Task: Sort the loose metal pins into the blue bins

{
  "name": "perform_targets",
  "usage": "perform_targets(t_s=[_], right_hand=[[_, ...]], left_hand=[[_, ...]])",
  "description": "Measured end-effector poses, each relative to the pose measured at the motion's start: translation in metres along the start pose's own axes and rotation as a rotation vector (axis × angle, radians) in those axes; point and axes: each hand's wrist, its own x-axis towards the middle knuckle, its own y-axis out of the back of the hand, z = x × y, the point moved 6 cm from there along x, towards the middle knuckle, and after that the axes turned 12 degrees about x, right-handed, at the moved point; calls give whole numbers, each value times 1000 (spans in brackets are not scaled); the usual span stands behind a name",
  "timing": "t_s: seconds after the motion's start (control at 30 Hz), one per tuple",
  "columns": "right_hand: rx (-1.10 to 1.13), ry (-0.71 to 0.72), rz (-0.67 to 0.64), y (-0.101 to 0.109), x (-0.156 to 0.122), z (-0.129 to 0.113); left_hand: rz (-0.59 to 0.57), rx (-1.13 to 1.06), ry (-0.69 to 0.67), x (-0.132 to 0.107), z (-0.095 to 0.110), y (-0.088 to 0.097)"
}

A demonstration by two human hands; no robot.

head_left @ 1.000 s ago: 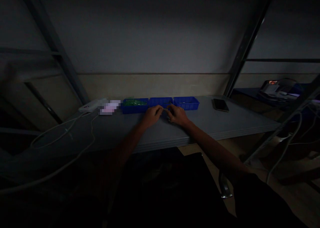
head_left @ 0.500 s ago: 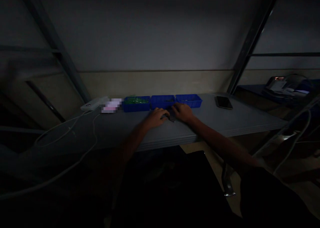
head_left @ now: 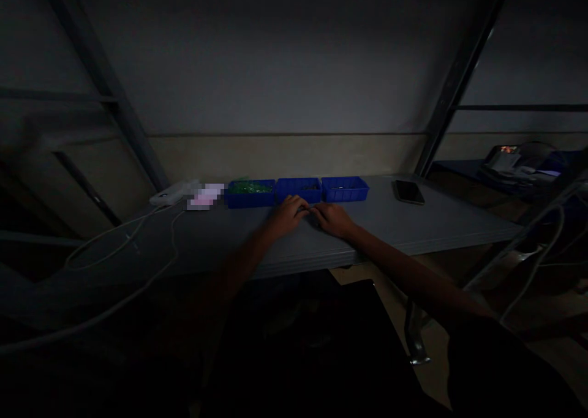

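Observation:
My left hand (head_left: 287, 216) and my right hand (head_left: 334, 220) meet above the grey table, just in front of the middle blue bin (head_left: 296, 196). The left fingers are closed on a small dark metal piece (head_left: 305, 209), mostly hidden by the fingers. Fingertips of my right hand are pinched together at the piece's right end; what they hold is too small and dark to make out. Small dark parts lie inside the middle bin. Green plastic-looking pieces (head_left: 250, 187) fill the left blue bin (head_left: 252, 202), and a few thin parts lie in the right blue bin (head_left: 346, 195).
A phone (head_left: 408, 191) lies at the table's right. To the left are a white device (head_left: 168, 194), a pinkish card (head_left: 206, 196) and a white cable (head_left: 174, 240) running over the front edge. Metal posts (head_left: 448, 93) frame the table (head_left: 390, 222).
My right hand has come away from the middle bin's front edge, down and toward my left hand. Their fingertips now meet at the dark metal piece. The view has tilted slightly.

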Motion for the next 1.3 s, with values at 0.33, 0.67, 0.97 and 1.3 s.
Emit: perform_targets(t_s=[0.33,0.67,0.97,1.3], right_hand=[[-1,48,-27,-1,-1,-4],[-98,3,-75,-1,0,-6],[-90,67,-69,0,-2,-6],[-82,59,-47,2,-4,-5]], left_hand=[[8,-120,19,-2,5,4],[-21,-265,150,0,-2,-2],[-113,-372,190,-1,-5,-11],[-121,-394,159,0,-6,-8]])
